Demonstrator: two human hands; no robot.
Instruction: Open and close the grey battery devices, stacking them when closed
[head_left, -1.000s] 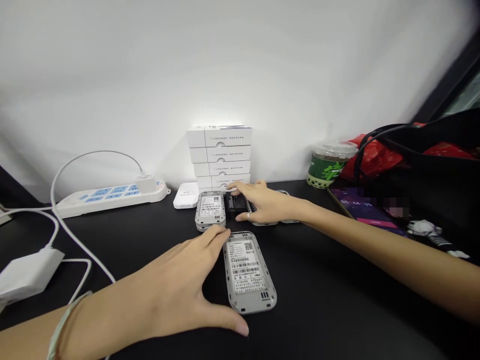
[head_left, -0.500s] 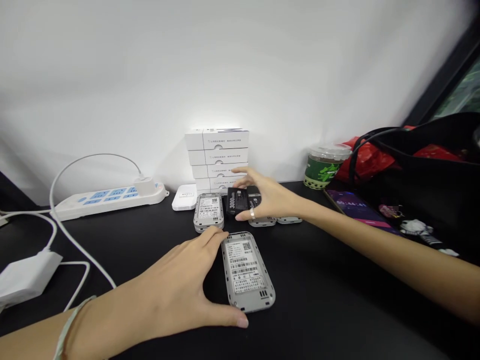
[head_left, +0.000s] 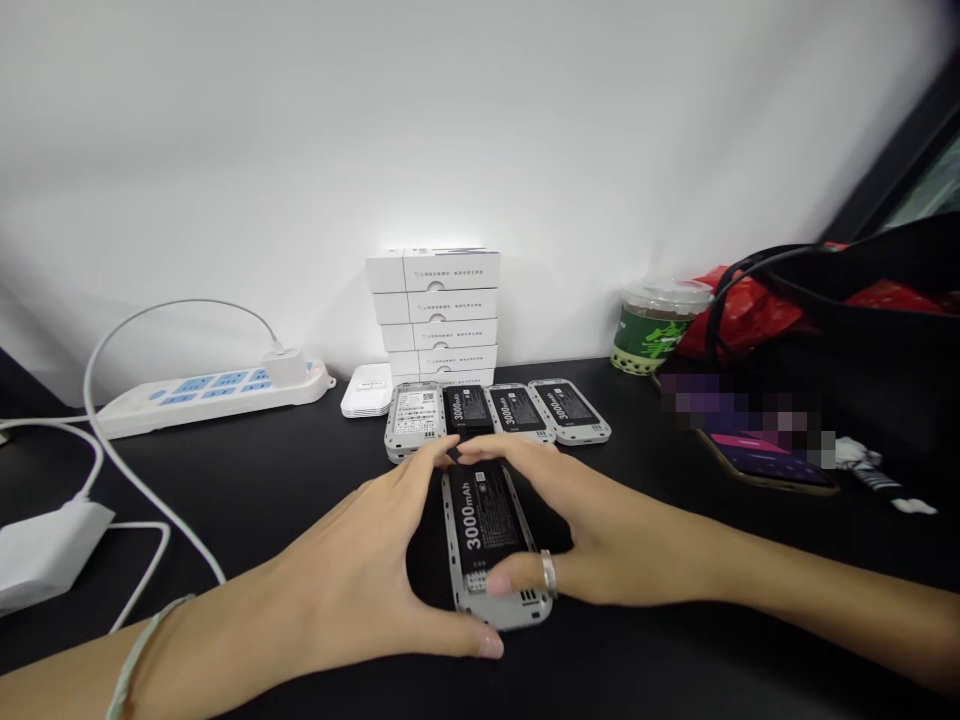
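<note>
My left hand (head_left: 345, 570) and my right hand (head_left: 600, 540) close around a grey pocket router (head_left: 499, 610) lying at the front of the black desk (head_left: 675, 640). A black 3000 mAh battery (head_left: 480, 520) sits in its back, partly covered by my right fingers and thumb. My left thumb presses the router's near end, and my left fingertips reach its far end. Behind my hands stands a row of several grey routers. Three hold black batteries, including one (head_left: 568, 410) at the right end. The leftmost router (head_left: 415, 420) shows a white label.
A stack of white boxes (head_left: 442, 300) stands against the wall behind the row, with a small white box (head_left: 367, 390) beside it. To the left lie a power strip (head_left: 210, 395), white cables and a charger (head_left: 45, 555). To the right are a drink cup (head_left: 660, 325), red and black bags, and a phone (head_left: 765, 465).
My right hand has moved from the back row to the front router. The battery it held now lies in that router, covering its label. The back-row routers have come into full view.
</note>
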